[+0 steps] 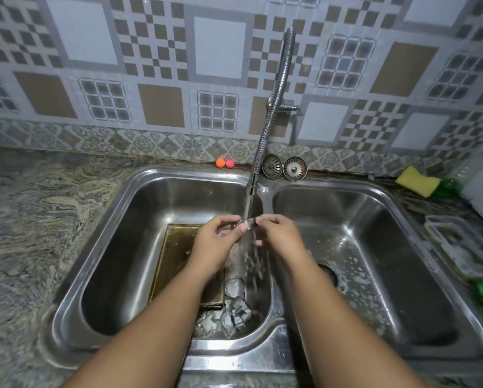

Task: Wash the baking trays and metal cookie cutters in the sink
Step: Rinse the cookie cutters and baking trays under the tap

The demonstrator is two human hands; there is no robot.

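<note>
A small metal cookie cutter (248,222) is held under the running water from the faucet (265,135), over the left basin (117,233) of the steel double sink. My left hand (217,240) pinches its left end and my right hand (279,233) pinches its right end. Below my hands a gold-coloured baking tray (173,256) lies on the basin floor, partly hidden by my left forearm. Several more metal cookie cutters (233,306) lie in a pile near the basin's front right corner.
The right basin (374,247) has foam specks and an open drain. Two strainer plugs (283,167) and two small orange and pink balls (224,163) sit behind the sink. A yellow sponge (418,181), a green bottle and a plastic container (458,245) stand at the right.
</note>
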